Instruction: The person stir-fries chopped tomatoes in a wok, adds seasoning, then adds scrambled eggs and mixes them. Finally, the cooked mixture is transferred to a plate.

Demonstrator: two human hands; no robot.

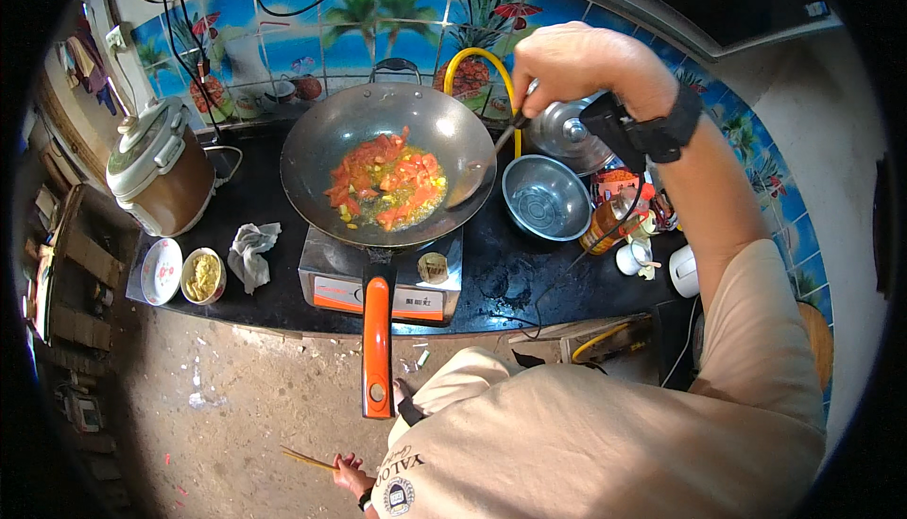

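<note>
A metal wok (397, 119) with an orange handle stands on a gas stove (446, 257), holding chopped tomato (414, 175) and small yellow bits in oil. My right hand (560, 69), above the wok's right rim, grips the dark handle of a metal spatula (471, 182), whose blade rests inside the wok at the right. Low beside my body, my left hand (351, 475) holds a pair of chopsticks (308, 457), pointing left and away from the wok. A bowl of cooked egg (205, 277) stands left of the stove, next to an empty patterned bowl (161, 271).
At the left stand a rice cooker (166, 172) and a crumpled white cloth (253, 253). Right of the wok are a metal basin (545, 197), a pot lid (570, 129), a bottle (609, 221) and a white cup (633, 257). A yellow hose (478, 53) curves behind.
</note>
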